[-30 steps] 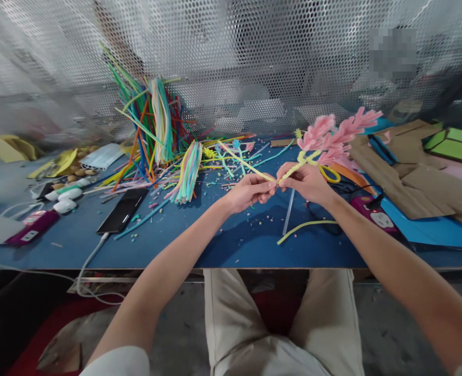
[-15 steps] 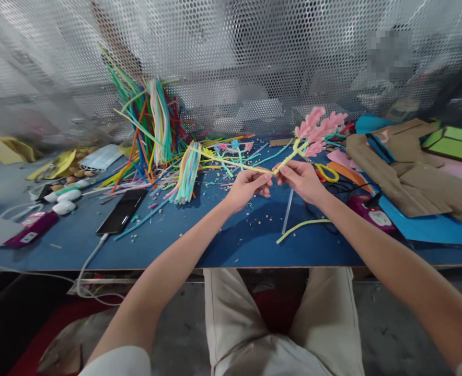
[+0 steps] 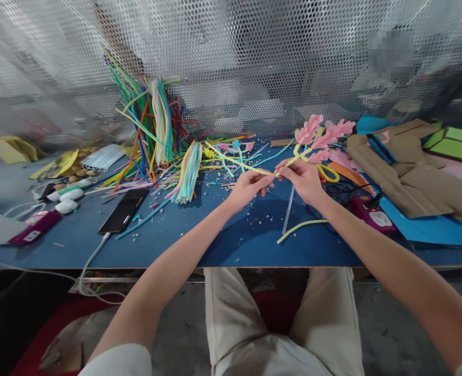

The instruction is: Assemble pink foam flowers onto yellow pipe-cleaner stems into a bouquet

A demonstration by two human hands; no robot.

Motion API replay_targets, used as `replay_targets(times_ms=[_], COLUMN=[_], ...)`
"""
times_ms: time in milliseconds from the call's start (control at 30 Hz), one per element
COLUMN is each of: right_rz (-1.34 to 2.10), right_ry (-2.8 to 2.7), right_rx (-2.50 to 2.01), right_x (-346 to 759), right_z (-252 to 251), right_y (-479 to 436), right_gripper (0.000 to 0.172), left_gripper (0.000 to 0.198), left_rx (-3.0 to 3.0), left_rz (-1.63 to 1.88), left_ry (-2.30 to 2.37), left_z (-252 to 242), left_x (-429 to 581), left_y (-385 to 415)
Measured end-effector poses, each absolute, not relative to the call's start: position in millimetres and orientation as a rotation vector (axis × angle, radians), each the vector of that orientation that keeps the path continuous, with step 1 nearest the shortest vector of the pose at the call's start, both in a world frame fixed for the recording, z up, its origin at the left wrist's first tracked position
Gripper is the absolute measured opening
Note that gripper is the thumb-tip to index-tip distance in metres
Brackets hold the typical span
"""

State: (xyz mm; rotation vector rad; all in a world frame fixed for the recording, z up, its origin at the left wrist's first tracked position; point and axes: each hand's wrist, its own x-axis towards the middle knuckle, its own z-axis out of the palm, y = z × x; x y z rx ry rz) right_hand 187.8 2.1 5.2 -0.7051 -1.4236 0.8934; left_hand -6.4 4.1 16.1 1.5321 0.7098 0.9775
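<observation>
My left hand (image 3: pixel 250 190) pinches a yellow pipe cleaner (image 3: pixel 237 163), whose free length slants up and left over the table. Close beside it, my right hand (image 3: pixel 302 180) is closed on the twisted yellow stem of a pipe-cleaner flower (image 3: pixel 328 134) with fluffy pink petals. The pink part sticks out beyond my right fingers, up and to the right. The yellow strand spans the small gap between my fingertips. Below my right hand, a loose pale yellow pipe cleaner (image 3: pixel 299 228) and a clear thin stick (image 3: pixel 288 210) lie on the blue table (image 3: pixel 223 245).
A tall bundle of coloured pipe cleaners (image 3: pixel 145 125) and a pastel bundle (image 3: pixel 187 172) stand at left. A phone (image 3: pixel 123 211) on a white cable lies nearby. At right are yellow-handled scissors (image 3: pixel 328 173), a purple power strip (image 3: pixel 372 213) and brown paper (image 3: pixel 419 172). Perforated metal (image 3: pixel 254 62) rises behind.
The pink flower has tipped lower and to the right as my right hand turned slightly. The free yellow strand has swung, its end now farther right. Both hands keep their grip.
</observation>
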Motion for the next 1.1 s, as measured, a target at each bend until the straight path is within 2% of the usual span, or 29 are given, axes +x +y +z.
replay_targets(times_ms=[333,667,933,1100], right_rz=[0.866,0.766,0.719,0.700], right_ry=[-1.564,-1.376,-1.389,-1.377], right_rx=[-0.801,-0.901,-0.898,-0.905], right_x=[187,178,179,180], right_z=[14,6,11,15], right_y=[-7,-3,-6,-6], right_gripper=[0.029,0.030,0.021,0.025], left_gripper=[0.041,0.037,0.036,0.042], left_rx=[1.571,1.779,1.556,1.433], left_rz=[1.022,1.175,1.130,1.088], left_ry=[0.736,0.894,0.882,0.831], left_z=[9,5,6,13], left_x=[-7,-3,-6,-5], left_y=[12,8,8,8])
